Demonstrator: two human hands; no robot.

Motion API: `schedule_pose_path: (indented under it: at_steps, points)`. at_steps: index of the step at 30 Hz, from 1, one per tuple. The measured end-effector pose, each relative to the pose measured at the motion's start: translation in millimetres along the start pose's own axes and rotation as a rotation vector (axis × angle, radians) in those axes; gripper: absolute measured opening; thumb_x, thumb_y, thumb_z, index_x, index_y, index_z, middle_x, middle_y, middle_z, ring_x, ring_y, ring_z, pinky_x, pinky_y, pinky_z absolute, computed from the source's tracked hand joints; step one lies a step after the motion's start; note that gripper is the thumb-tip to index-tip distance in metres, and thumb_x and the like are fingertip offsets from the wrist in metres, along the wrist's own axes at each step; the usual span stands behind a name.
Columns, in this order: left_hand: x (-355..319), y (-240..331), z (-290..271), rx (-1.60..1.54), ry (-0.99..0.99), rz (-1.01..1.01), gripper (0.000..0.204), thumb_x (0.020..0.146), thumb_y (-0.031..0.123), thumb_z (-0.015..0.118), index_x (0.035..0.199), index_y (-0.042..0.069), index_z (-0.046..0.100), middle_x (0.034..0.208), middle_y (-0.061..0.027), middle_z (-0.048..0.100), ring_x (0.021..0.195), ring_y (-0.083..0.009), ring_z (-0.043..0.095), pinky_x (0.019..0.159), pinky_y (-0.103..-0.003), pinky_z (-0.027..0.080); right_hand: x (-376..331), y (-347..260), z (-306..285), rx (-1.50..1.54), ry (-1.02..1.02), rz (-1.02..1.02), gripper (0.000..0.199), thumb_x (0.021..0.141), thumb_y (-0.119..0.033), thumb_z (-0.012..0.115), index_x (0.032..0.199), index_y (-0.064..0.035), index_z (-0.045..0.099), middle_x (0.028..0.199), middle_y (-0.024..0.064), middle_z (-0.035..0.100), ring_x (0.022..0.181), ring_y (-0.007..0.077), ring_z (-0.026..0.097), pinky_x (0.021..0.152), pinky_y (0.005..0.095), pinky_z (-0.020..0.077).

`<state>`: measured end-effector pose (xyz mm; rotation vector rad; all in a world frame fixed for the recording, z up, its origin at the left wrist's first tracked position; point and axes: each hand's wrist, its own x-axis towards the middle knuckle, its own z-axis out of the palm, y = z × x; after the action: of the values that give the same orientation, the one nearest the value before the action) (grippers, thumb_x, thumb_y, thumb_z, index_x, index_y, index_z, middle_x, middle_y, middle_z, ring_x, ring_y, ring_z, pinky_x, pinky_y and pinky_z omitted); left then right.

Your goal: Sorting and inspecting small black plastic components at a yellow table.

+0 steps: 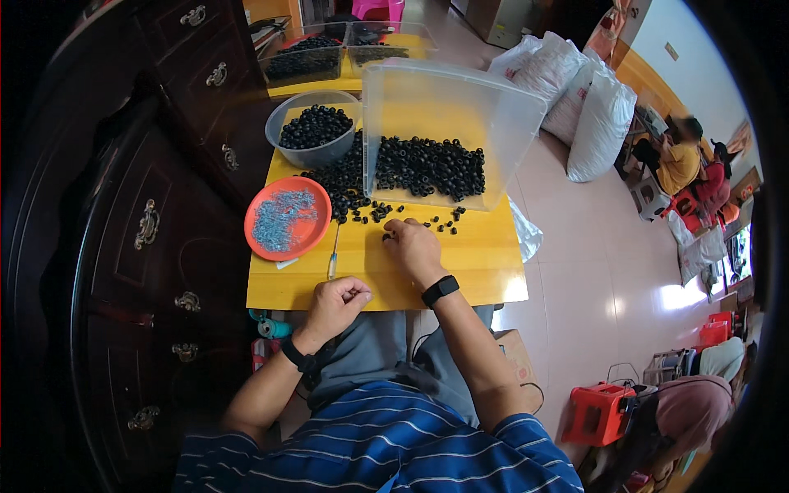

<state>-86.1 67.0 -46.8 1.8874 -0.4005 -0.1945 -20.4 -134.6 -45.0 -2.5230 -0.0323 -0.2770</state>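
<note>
Left hand (339,301) curled at the yellow table (460,263) edge, right hand (413,246) pinching black beads (427,164) above pale floor tiles (592,271).

A dark wooden dresser (140,230) with metal drawer pulls stood along the tabletop's left side. White sacks (575,99) were piled on the pale tiled floor (592,271), well to the right of the dresser and beyond the tabletop's far right corner. Past the sacks, farther right, a person in a yellow shirt (679,160) sat among red and white bags. A red stool (600,411) stood on the floor at lower right, far from the dresser, with a cardboard box (514,349) between it and the tabletop. At the far end, right of the dresser's top, stood clear bins (304,57) and a pink stool (380,8).
</note>
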Motion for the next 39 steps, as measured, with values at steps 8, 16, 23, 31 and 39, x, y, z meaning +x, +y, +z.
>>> schedule_pose_path:
  at_steps: [8, 16, 23, 31, 39]
  points:
    - [-2.4, -3.1, -4.5, -0.127, 0.011, -0.034, 0.006, 0.089, 0.004, 0.068, 0.09, -0.002, 0.067, 0.077, 0.0017, 0.066, 0.068, -0.0024, 0.059, 0.062, -0.02, 0.048, -5.4, 4.7, 1.4, 0.003, -0.035, -0.07, 0.016, 0.082, -0.018, 0.067, 0.096, -0.0092, 0.067, 0.094, 0.013, 0.067, 0.087, 0.0332, 0.067, 0.075, 0.0432, 0.0536]
    - [15.8, 12.6, 3.5, -0.162, 0.078, 0.037, 0.007, 0.087, 0.004, 0.068, 0.091, -0.002, 0.067, 0.076, 0.0001, 0.066, 0.067, -0.0035, 0.059, 0.062, -0.021, 0.049, -57.2, 16.3, -28.1, 0.713, -0.122, 0.003, 0.022, 0.083, -0.005, 0.073, 0.099, -0.0034, 0.058, 0.083, 0.003, 0.064, 0.06, 0.0088, 0.057, 0.057, 0.0234, 0.0461]
    - [26.3, 24.5, 33.4, -0.181, 0.024, 0.064, 0.006, 0.088, 0.004, 0.066, 0.092, -0.001, 0.067, 0.079, -0.0018, 0.066, 0.067, -0.0051, 0.059, 0.062, -0.022, 0.049, -82.2, 40.2, -11.7, 0.854, -0.015, 0.009, 0.019, 0.08, -0.004, 0.076, 0.096, -0.0022, 0.067, 0.081, -0.0003, 0.06, 0.064, 0.0047, 0.053, 0.059, 0.0211, 0.0446]
    - [34.5, 32.6, 45.8, 0.145, 0.084, 0.315, 0.007, 0.086, 0.003, 0.067, 0.092, -0.002, 0.066, 0.078, -0.007, 0.065, 0.064, -0.0124, 0.06, 0.058, -0.026, 0.047, -88.2, 39.0, -11.3, 0.726, 0.025, 0.016, 0.02, 0.077, -0.008, 0.078, 0.092, -0.0022, 0.066, 0.078, 0.0044, 0.061, 0.062, 0.0093, 0.056, 0.059, 0.0238, 0.0472]
    - [39.0, 41.6, 48.4, 0.374, 0.063, 0.419, 0.008, 0.083, 0.001, 0.066, 0.092, 0.0, 0.067, 0.085, -0.015, 0.066, 0.076, -0.0321, 0.066, 0.066, -0.036, 0.051, -88.4, 36.8, -6.9, 0.65, 0.116, -0.001, 0.018, 0.075, -0.008, 0.075, 0.089, -0.0026, 0.066, 0.073, 0.0062, 0.061, 0.06, 0.0135, 0.06, 0.058, 0.0258, 0.0492]
